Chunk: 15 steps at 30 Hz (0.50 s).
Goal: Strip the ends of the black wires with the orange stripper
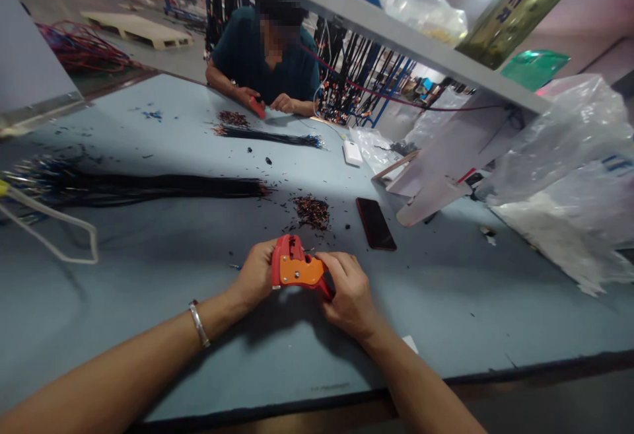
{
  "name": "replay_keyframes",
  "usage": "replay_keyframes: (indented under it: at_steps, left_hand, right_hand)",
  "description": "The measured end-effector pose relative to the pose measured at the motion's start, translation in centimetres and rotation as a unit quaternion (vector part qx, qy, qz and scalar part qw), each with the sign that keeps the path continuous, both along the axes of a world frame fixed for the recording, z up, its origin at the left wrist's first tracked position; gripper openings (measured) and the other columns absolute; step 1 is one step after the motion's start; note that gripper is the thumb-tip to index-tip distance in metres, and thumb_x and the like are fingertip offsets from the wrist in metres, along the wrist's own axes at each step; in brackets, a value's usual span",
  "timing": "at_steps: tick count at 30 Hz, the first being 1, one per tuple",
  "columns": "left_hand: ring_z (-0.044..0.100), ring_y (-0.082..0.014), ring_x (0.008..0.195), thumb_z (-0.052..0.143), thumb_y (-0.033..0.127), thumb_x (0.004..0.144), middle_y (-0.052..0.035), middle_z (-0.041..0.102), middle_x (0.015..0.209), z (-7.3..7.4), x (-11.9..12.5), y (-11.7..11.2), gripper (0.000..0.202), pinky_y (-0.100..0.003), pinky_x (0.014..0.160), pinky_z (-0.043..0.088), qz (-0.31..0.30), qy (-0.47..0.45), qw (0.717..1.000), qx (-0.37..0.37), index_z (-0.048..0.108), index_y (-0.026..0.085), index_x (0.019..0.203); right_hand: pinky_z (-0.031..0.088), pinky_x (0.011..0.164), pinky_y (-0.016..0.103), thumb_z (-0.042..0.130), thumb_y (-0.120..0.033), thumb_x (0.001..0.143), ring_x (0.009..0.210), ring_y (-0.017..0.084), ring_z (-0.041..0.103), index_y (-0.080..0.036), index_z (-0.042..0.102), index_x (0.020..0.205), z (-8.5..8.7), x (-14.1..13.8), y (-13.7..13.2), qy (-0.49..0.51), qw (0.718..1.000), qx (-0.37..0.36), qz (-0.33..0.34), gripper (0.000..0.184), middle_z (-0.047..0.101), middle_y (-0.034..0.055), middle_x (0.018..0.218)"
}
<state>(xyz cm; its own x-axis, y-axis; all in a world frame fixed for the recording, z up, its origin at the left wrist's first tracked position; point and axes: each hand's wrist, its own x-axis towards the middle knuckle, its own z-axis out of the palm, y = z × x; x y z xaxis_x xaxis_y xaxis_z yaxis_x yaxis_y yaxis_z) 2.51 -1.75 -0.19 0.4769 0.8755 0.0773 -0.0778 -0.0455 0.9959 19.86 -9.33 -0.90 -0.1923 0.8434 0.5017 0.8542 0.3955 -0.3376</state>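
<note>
My right hand (351,292) is wrapped round the handle of a red and orange wire stripper (300,271), held just above the table. At the tool's head, my left hand (257,272) is closed, its fingertips partly hidden behind the red jaws. What those fingers pinch, if anything, does not show. A small blue-tipped wire end (236,267) pokes out left of that hand. Just beyond the tool lies a pile of short black and copper-coloured offcuts (312,213). Farther left stretches a thick bundle of black wires (173,185).
A dark phone (376,224) lies to the right. Clear plastic bags (559,156) crowd the right side under a shelf beam (396,28). Across the table a co-worker (270,64) holds a red tool (257,107) beside another wire bundle (270,136). A bent white rod (74,222) stands at left.
</note>
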Motion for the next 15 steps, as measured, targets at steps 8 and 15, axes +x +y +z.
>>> replay_keyframes:
  at_steps: [8, 15]
  left_hand:
    - [0.058, -0.0128, 0.063, 0.072, 0.024, 0.064, -0.0002, 0.067, 0.068, 0.6, 0.1, -0.2, 0.014, -0.023, 0.064, 0.048, 0.006, -0.016, 1.000, -0.026, 0.066, 0.014, 0.072]
    - [0.050, -0.0125, 0.057, 0.067, 0.053, 0.069, -0.0012, 0.060, 0.062, 0.4, 0.3, 0.2, 0.040, -0.022, 0.055, 0.042, 0.001, -0.005, 1.000, 0.027, 0.064, 0.013, 0.071]
  right_hand:
    - [0.045, 0.082, 0.043, 0.055, -0.016, 0.068, 0.095, 0.030, 0.056, -0.015, 0.052, 0.119, -0.1, 0.2, -0.1, 0.019, 1.000, -0.019, -0.005, 0.051, 0.062, 0.0148, 0.106]
    - [0.049, 0.082, 0.036, 0.057, -0.020, 0.075, 0.092, 0.025, 0.061, -0.019, 0.054, 0.115, 1.1, 0.0, -0.3, 0.149, 0.984, -0.098, 0.002, 0.040, 0.065, 0.0115, 0.105]
